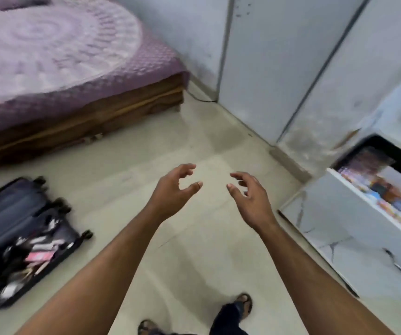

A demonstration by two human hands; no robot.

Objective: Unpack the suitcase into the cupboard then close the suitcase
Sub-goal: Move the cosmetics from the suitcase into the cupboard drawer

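Note:
A dark suitcase lies open on the floor at the lower left, with black, white and pink items still inside its lower half. The white cupboard stands at the right with an open door; colourful folded items sit on its shelf. My left hand and my right hand hang in mid-air over the floor between suitcase and cupboard. Both have loosely curved fingers and hold nothing.
A bed with a purple patterned cover and wooden base fills the upper left. White wardrobe doors line the back wall. Pale floor spreads between them. My sandalled feet show at the bottom.

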